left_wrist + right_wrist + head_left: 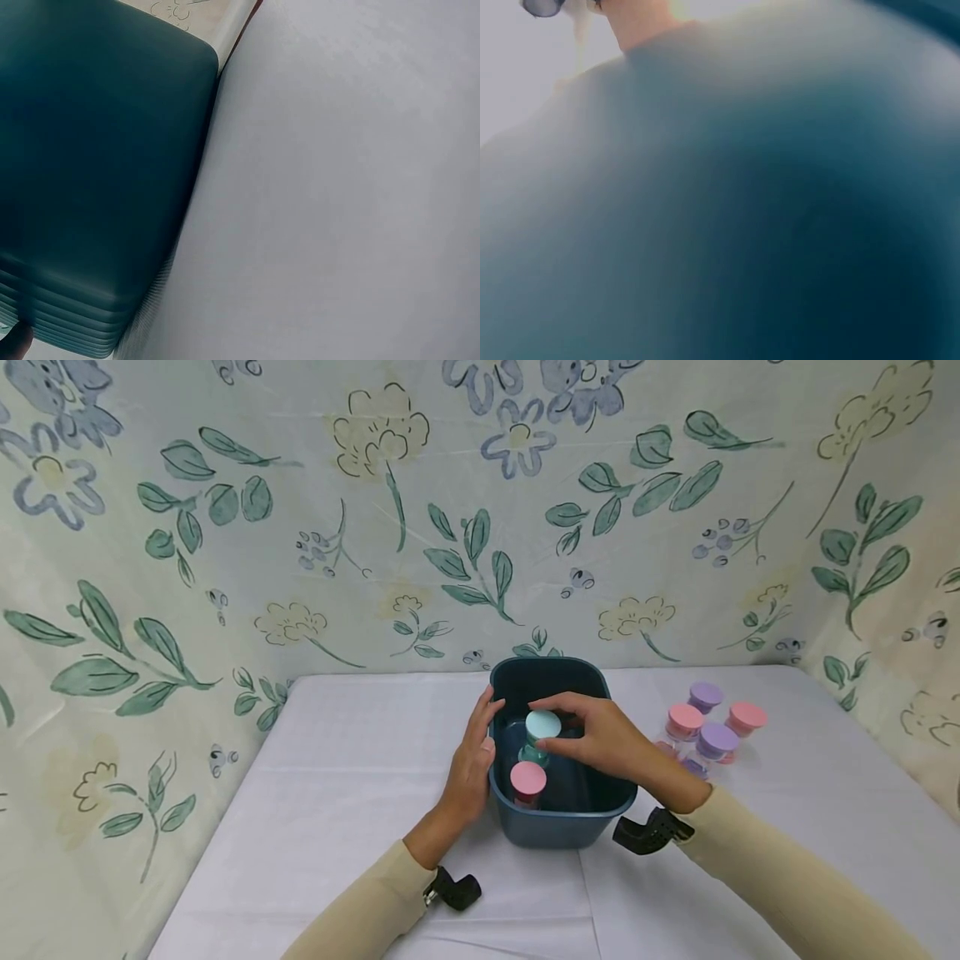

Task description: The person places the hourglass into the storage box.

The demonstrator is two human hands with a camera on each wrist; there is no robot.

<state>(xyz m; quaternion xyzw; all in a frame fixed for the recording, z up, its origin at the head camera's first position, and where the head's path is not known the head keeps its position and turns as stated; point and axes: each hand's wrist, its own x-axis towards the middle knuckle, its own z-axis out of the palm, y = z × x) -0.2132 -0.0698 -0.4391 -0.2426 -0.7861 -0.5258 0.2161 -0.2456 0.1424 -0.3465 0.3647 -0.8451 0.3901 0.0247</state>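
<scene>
Risk, drop: the teal jar (542, 731) hangs over the bin (558, 827), held only at its lid; if the pinch slackens before it is low, it could fall on its side rather than stand.
Risk, knock: the pink jar (528, 781) already stands inside at the near wall, just below and in front of the teal one; a careless descent could strike its lid and tip it.
Risk, bin shift: the bin sits on a smooth white cloth (352, 760); a push from the right hand could slide it unless the left keeps it braced.
Right hand (600, 739): fingers curled, pinching the teal jar's lid from the side and top, thumb nearest us.
Left hand (471, 760): fingers nearly straight and together, laid flat against the bin's left wall and rim; holds nothing.
Teal jar, place: above the bin's middle, inside the rim line; whether it touches the floor I cannot tell.
Wrist views: blurred dark bin wall only; no fingers to read there.
Other jars (708, 727): four, pink and purple lids, standing well right of the bin.
</scene>
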